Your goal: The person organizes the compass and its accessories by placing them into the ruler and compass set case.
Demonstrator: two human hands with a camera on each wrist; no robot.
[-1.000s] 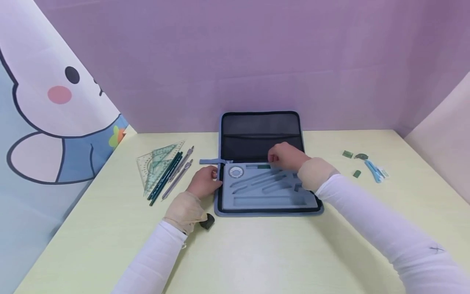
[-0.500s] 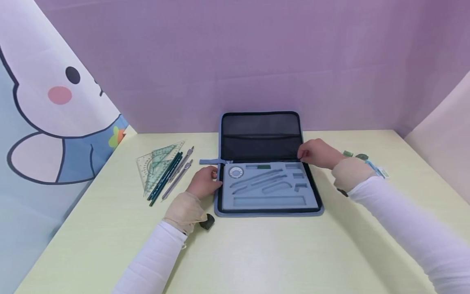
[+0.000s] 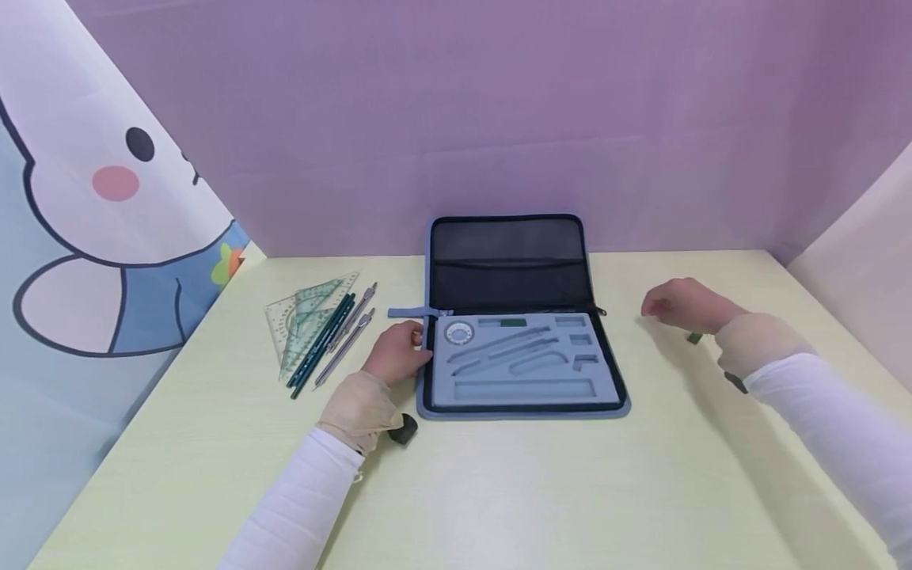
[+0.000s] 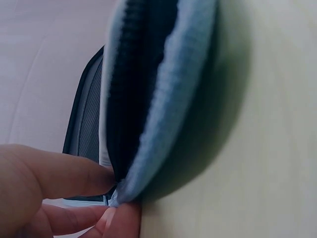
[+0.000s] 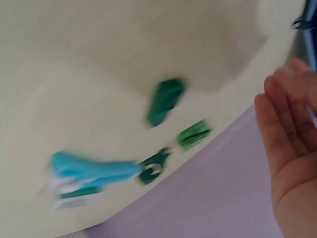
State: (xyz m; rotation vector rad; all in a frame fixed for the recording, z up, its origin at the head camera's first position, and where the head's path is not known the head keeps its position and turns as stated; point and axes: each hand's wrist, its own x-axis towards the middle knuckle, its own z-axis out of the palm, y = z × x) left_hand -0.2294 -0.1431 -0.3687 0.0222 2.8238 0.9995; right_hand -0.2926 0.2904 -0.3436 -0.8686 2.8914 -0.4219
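Left hand (image 3: 396, 352) pinches the open case (image 3: 523, 413) on the table (image 3: 499, 491) at nine o'clock, a steadying hold; at three o'clock, the empty right hand (image 3: 687, 305) hovers near a green block (image 5: 166, 101), probably best pinched squarely.

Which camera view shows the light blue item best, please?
The right wrist view: it shows the light blue item lying on the table, in full length though blurred. The head view does not show it, probably because the right arm blocks it; the left wrist view shows none of it.
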